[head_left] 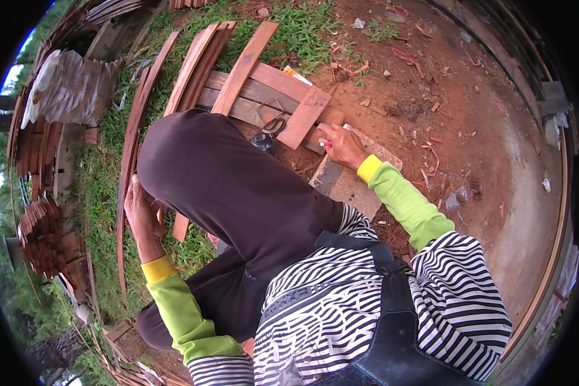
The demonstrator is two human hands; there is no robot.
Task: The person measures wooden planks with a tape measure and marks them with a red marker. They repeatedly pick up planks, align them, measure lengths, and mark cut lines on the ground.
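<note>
My right hand [343, 147] is closed around a thin pink-and-white pen [326, 143], beside the end of a short reddish board [307, 114]. That board lies across several planks [248, 108] laid side by side on the ground. A small dark object with a looped black strap [262, 141] rests on the planks close to my knee. My left hand [143, 211] lies along the outer side of my raised knee, its fingers stretched out with nothing seen in them. A long wooden plank [130, 174] runs next to that hand, partly behind it.
More long boards [246, 64] slant away over the grass. A pale stone slab [365, 193] is under my right wrist. At the left stand stacked timber [42, 235] and a plastic-like sheet [71, 87]. Red scraps [434, 157] litter the dirt at right.
</note>
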